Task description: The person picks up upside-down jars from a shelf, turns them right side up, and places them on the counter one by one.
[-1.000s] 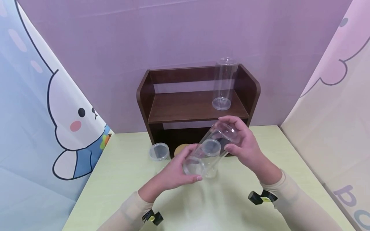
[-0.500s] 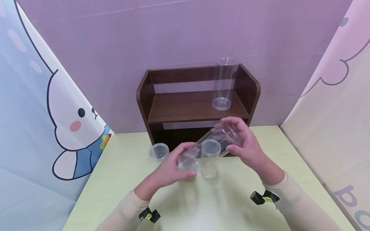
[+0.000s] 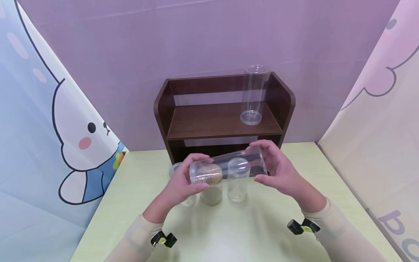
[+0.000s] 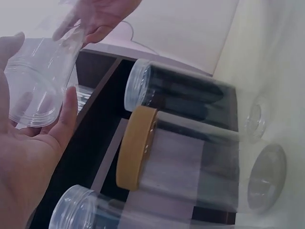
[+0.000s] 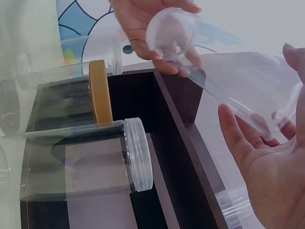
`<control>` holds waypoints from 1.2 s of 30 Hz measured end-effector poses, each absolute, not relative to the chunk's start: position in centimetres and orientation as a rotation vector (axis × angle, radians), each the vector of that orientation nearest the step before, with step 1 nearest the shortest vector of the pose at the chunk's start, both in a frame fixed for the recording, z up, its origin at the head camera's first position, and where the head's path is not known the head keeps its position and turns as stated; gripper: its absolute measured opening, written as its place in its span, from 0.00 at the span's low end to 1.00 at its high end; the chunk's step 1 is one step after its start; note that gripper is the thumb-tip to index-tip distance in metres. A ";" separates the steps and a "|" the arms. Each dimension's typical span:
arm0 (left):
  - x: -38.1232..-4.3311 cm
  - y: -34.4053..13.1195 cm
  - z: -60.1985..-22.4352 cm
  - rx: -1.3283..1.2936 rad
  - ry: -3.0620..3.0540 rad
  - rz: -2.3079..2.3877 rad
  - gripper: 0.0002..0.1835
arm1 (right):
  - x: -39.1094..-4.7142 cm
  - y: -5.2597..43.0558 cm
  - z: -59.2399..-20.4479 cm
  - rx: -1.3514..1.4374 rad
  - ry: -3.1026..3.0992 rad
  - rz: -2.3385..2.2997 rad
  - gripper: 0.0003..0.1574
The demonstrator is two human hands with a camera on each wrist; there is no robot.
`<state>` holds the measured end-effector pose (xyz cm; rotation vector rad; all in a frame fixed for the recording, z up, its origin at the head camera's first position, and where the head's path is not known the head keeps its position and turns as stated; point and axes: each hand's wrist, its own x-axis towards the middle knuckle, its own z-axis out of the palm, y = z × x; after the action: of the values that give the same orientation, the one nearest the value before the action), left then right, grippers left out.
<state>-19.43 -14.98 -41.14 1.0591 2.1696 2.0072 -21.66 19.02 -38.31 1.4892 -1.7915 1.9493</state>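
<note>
Both hands hold one long clear tube (image 3: 225,164), just below the middle of the head view. Left hand (image 3: 178,187) has its fingers and thumb curled round the left end, and right hand (image 3: 282,170) does the same at the right end. Their fingers are spread about as wide as the tube. It lies almost flat, and its right end is a little higher in the frame.

Three jars stand on the pale green table (image 3: 229,233), low in the middle of the frame. One clear jar (image 3: 188,201) is partly hidden by the left hand. Next to it is a jar with a tan lid (image 3: 211,197), and you can see the lid through the tube. Another clear jar (image 3: 237,191) is on the right of that one.

Behind them, in the middle of the frame, is a dark brown shelf (image 3: 203,120). Another tall clear tube (image 3: 252,96) stands up on it, on the right side. At the left edge hangs a cloth with a big white bunny (image 3: 86,127)
</note>
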 end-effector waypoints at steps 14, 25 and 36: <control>-19.8 -15.8 -40.0 1.094 2.020 2.183 0.36 | -20.8 19.1 -39.2 1.358 -2.081 1.737 0.52; -19.6 -15.8 -39.3 1.064 2.034 2.182 0.38 | -20.8 19.0 -39.6 1.365 -2.068 1.729 0.52; -19.7 -15.9 -39.0 1.139 2.030 2.132 0.36 | -20.9 19.5 -38.8 1.449 -2.145 1.534 0.49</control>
<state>-19.66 -15.86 -38.98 1.1392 2.0305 2.1324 -20.85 19.55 -38.80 1.4491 -2.1450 1.5344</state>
